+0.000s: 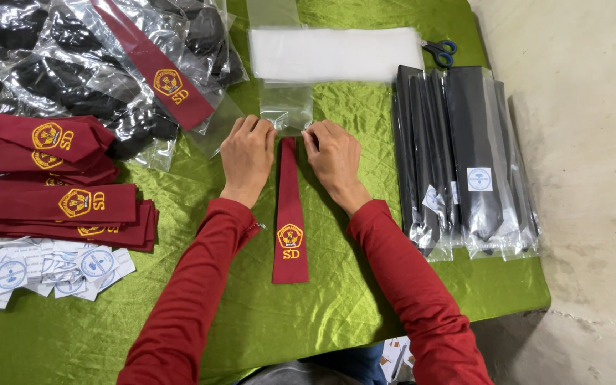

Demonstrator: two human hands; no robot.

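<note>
A dark red tie [290,214] with a yellow embroidered badge lies lengthwise on the green cloth [308,314]. Its narrow top end sits at the mouth of a clear plastic sleeve [286,103]. My left hand [247,157] pinches the left side of the sleeve's opening. On the other side of the tie, my right hand [333,157] pinches the right side of the opening. Both arms wear red sleeves.
A stack of dark red ties [51,185] lies at the left, with small white paper labels [51,267] below it. Bagged black items [94,64] fill the top left. Packed dark ties [465,157] lie at right, white sheets [336,53] and blue-handled scissors [440,51] behind.
</note>
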